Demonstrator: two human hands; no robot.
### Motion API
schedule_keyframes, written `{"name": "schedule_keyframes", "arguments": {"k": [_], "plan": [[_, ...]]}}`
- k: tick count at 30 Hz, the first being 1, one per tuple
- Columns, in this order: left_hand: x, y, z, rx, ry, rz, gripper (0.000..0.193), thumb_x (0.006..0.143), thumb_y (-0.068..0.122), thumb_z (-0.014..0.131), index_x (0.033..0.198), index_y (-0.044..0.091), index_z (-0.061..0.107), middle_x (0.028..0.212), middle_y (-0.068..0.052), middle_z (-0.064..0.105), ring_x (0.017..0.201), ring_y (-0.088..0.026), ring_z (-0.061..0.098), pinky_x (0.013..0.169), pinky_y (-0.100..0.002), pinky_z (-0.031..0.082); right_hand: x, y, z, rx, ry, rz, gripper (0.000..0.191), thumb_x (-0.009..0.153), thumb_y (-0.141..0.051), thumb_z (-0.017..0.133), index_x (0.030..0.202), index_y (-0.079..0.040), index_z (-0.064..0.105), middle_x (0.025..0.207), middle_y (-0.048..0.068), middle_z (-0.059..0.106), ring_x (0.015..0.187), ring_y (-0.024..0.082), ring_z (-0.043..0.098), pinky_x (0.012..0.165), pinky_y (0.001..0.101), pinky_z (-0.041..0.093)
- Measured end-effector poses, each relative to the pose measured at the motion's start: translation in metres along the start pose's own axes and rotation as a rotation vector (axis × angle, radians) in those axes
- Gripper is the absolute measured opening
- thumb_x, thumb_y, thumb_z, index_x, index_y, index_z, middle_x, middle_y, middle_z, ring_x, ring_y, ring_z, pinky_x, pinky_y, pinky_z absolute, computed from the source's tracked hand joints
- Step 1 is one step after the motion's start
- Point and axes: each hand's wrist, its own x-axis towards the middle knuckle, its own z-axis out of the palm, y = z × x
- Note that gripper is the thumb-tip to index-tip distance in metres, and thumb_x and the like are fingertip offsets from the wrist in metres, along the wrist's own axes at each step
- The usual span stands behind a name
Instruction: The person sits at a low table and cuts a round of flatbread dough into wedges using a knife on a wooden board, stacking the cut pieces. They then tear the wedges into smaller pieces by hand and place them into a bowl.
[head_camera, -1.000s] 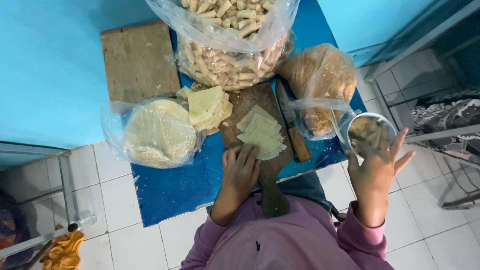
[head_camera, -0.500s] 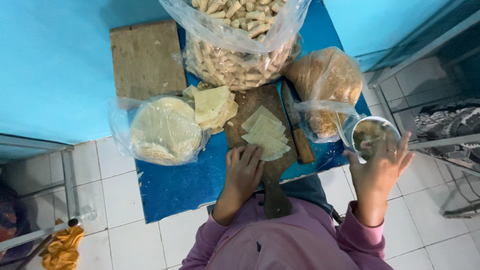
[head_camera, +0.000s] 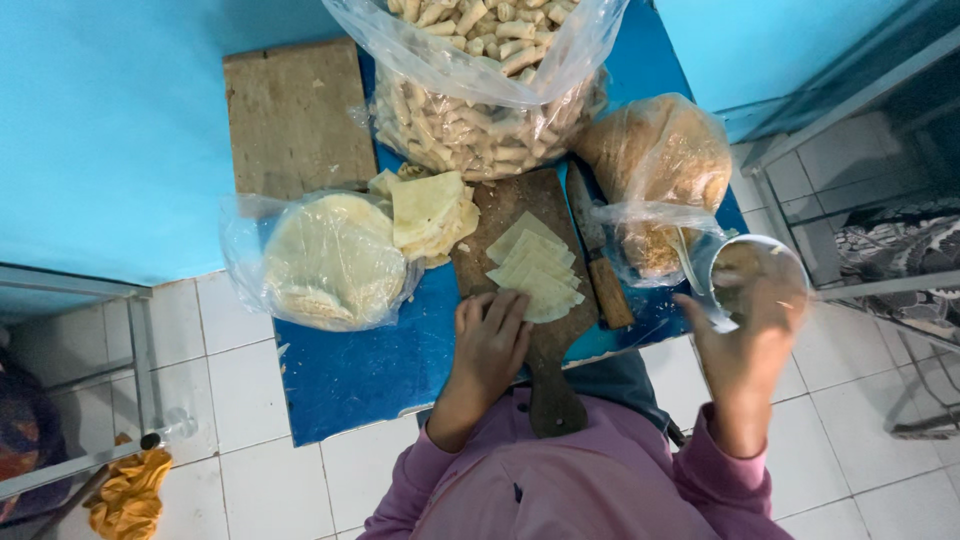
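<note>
Left hand (head_camera: 492, 340) lies flat, fingers loosely spread, on the near end of the dark wooden cutting board (head_camera: 530, 300); fingertips touch the near edge of the fanned wrapper strips (head_camera: 535, 268). It grips nothing. The strips sit mid-board, just ahead of that hand, long axis running diagonally from near-left to far-right. Left hand is clearly nearer them.

Right hand (head_camera: 750, 335) is raised off to the right, past the bench (head_camera: 350, 375) edge, fingers curled around a small metal bowl (head_camera: 755, 275) w/ brownish filling; exact grip is partly blurred.

A knife w/ wooden handle (head_camera: 600, 265) lies along the board's right side, between strips and bowl. Left of the board: stack of square wrappers (head_camera: 430, 212) and a clear bag of round sheets (head_camera: 330, 260). Far side: big bag of finished rolls (head_camera: 480, 100), plus a bag of brown filling (head_camera: 660, 160).
</note>
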Motion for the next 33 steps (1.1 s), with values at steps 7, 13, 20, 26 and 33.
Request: {"name": "schedule_keyframes", "arguments": {"k": [7, 13, 20, 26, 33], "plan": [[-0.001, 0.0, 0.0, 0.005, 0.012, 0.009, 0.039, 0.092, 0.017, 0.07, 0.128, 0.004, 0.065, 0.13, -0.01, 0.061, 0.117, -0.033, 0.054, 0.103, -0.049, 0.04, 0.028, -0.06, 0.087, 0.177, -0.474, -0.583, 0.054, 0.091, -0.029, 0.068, 0.14, -0.007, 0.059, 0.167, 0.02, 0.028, 0.158, 0.044, 0.017, 0.122, 0.0647, 0.018], [0.0, -0.002, -0.001, -0.007, 0.014, 0.009, 0.038, 0.092, 0.018, 0.071, 0.127, 0.003, 0.065, 0.13, -0.01, 0.061, 0.117, -0.033, 0.054, 0.104, -0.049, 0.04, 0.03, -0.065, 0.099, -0.061, -0.399, -0.547, 0.055, 0.095, -0.037, 0.063, 0.143, -0.011, 0.058, 0.169, 0.017, 0.024, 0.157, 0.041, 0.015, 0.119, 0.0694, 0.016], [0.0, 0.0, -0.003, 0.009, -0.003, 0.019, 0.039, 0.092, 0.018, 0.07, 0.128, 0.003, 0.066, 0.13, -0.01, 0.06, 0.117, -0.032, 0.054, 0.104, -0.049, 0.04, 0.025, -0.074, 0.093, -0.126, -0.348, -0.624, 0.062, 0.087, -0.045, 0.067, 0.143, -0.019, 0.062, 0.167, 0.015, 0.025, 0.156, 0.039, 0.017, 0.118, 0.0721, 0.016], [0.0, 0.0, -0.002, -0.008, 0.003, 0.004, 0.039, 0.092, 0.018, 0.071, 0.128, 0.004, 0.066, 0.13, -0.01, 0.061, 0.117, -0.033, 0.053, 0.104, -0.05, 0.04, 0.049, -0.082, 0.116, -0.21, -0.304, -0.575, 0.062, 0.09, -0.049, 0.067, 0.142, -0.017, 0.063, 0.17, 0.016, 0.024, 0.159, 0.038, 0.015, 0.12, 0.0693, 0.018], [-0.001, -0.001, -0.002, -0.002, 0.015, 0.008, 0.037, 0.092, 0.017, 0.071, 0.126, 0.003, 0.065, 0.129, -0.011, 0.062, 0.12, -0.033, 0.054, 0.105, -0.049, 0.04, 0.046, -0.064, 0.071, -0.014, -0.166, -0.333, 0.081, 0.083, -0.039, 0.083, 0.155, -0.014, 0.053, 0.175, 0.017, 0.025, 0.16, 0.039, 0.023, 0.123, 0.0631, 0.029]]}}
